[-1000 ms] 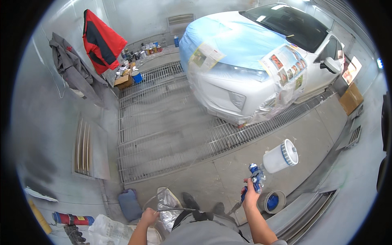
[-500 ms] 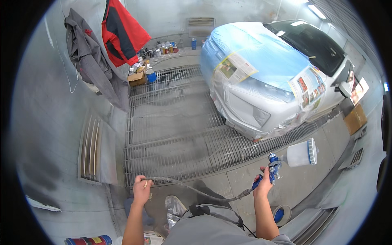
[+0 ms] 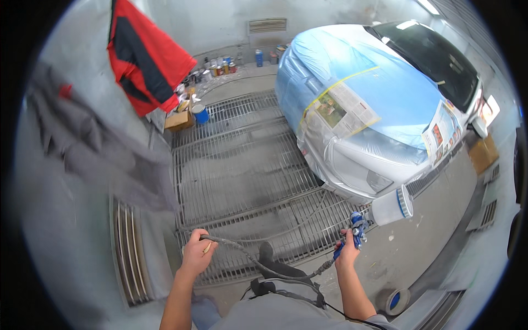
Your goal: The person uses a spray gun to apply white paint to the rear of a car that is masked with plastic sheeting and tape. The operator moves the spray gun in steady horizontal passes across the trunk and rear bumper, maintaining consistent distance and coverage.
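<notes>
My right hand [image 3: 346,253] is wrapped round the handle of a blue spray gun [image 3: 358,226]. The gun's white paint cup [image 3: 389,207] tips out to the right. From the gun's handle an air hose [image 3: 248,256] curves across my front to my left hand [image 3: 196,253], which is closed on it. Something small and cream-coloured shows between the left fingers; its kind is unclear. Beyond the gun stands a white car [image 3: 352,171], its hood under blue masking film [image 3: 385,77] and taped sheets of printed paper [image 3: 346,108]. Neither hand touches the car.
Floor grating [image 3: 242,165] runs ahead of me. On the left wall hang a grey garment [image 3: 99,137] and a red-black jacket [image 3: 148,60]. Paint cans [image 3: 220,70], a blue can [image 3: 200,114] and a cardboard box [image 3: 180,120] stand beyond. A bucket [image 3: 404,301] sits near my right arm.
My view has shifted forward over the grating, with the hanging garments now nearer on the left. The spray gun sits slightly farther left in view. Both hands keep their holds.
</notes>
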Available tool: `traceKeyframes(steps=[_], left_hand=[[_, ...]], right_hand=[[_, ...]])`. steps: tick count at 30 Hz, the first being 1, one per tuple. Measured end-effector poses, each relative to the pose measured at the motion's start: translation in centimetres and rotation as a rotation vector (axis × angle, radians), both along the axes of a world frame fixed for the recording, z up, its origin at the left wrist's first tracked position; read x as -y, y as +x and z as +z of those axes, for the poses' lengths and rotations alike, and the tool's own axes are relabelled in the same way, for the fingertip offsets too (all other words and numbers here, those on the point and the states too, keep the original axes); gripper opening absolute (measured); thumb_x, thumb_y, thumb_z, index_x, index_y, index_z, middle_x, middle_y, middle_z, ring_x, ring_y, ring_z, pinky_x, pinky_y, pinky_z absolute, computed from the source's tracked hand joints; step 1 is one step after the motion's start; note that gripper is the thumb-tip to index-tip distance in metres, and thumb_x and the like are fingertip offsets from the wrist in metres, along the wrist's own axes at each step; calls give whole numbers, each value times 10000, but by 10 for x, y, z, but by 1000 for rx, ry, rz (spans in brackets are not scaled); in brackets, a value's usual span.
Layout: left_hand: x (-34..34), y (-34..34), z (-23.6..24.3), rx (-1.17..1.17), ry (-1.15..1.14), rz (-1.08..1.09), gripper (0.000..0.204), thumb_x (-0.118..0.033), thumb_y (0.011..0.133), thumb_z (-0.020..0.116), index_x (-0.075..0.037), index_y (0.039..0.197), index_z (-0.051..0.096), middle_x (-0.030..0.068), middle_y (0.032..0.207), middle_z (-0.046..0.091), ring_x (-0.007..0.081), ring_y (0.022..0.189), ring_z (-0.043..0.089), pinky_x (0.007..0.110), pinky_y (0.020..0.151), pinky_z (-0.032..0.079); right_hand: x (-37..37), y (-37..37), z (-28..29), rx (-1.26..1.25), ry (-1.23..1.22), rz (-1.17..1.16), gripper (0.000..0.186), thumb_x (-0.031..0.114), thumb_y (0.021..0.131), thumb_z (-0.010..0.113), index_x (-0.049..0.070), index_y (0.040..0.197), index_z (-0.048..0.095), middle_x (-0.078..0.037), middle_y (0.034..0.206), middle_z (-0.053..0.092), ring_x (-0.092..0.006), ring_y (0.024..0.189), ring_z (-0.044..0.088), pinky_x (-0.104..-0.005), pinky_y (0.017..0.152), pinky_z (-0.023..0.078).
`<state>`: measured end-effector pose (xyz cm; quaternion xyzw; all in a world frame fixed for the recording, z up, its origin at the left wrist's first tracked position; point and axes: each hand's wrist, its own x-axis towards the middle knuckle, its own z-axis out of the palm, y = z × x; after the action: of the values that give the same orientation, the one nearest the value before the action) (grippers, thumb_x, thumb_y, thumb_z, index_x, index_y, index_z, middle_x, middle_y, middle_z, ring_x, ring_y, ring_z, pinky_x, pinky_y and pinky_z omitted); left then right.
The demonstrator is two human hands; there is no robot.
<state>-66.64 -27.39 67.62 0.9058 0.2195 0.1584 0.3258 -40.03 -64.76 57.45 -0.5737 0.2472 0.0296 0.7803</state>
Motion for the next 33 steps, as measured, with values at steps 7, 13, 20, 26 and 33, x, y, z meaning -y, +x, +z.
traceKeyframes(steps=[7, 13, 20, 26, 33], left_hand=[[-128, 152, 42, 79, 99, -218, 158, -138, 901, 798, -16, 836, 722, 107, 1076, 618, 267, 771, 644, 394, 690, 516], [-208, 277, 14, 30, 102, -391, 181, -153, 903, 803, -25, 816, 707, 99, 1095, 629, 276, 746, 646, 406, 685, 517], [-274, 421, -95, -123, 90, -680, 249, -231, 930, 784, -32, 806, 699, 113, 1150, 644, 346, 815, 678, 446, 708, 533], [-320, 489, -216, -443, 140, -918, 302, -327, 962, 755, -62, 819, 729, 113, 1219, 641, 396, 801, 697, 510, 739, 559], [-329, 529, -431, -684, 180, -1221, 330, -369, 967, 738, -56, 869, 772, 155, 1147, 666, 393, 877, 727, 518, 794, 583]], right_hand=[[-104, 55, 34, 2, 29, -122, 226, 277, 1045, 697, 61, 981, 707, 11, 729, 594, -88, 528, 523, -261, 479, 412], [-163, 89, 32, 53, -11, -294, 211, 254, 1041, 704, 52, 982, 706, -4, 720, 615, -90, 522, 529, -274, 476, 427], [-236, 110, -39, -31, -99, -555, 189, 209, 1027, 719, 28, 975, 706, -30, 793, 676, -97, 532, 550, -281, 479, 437], [-325, 133, -97, -174, -199, -678, 183, 195, 1005, 750, 13, 1016, 749, -7, 661, 610, -97, 544, 554, -273, 517, 434], [-328, 161, -291, -81, -262, -533, 167, 185, 1047, 687, 23, 1086, 701, -29, 897, 674, -91, 621, 571, -270, 552, 447]])
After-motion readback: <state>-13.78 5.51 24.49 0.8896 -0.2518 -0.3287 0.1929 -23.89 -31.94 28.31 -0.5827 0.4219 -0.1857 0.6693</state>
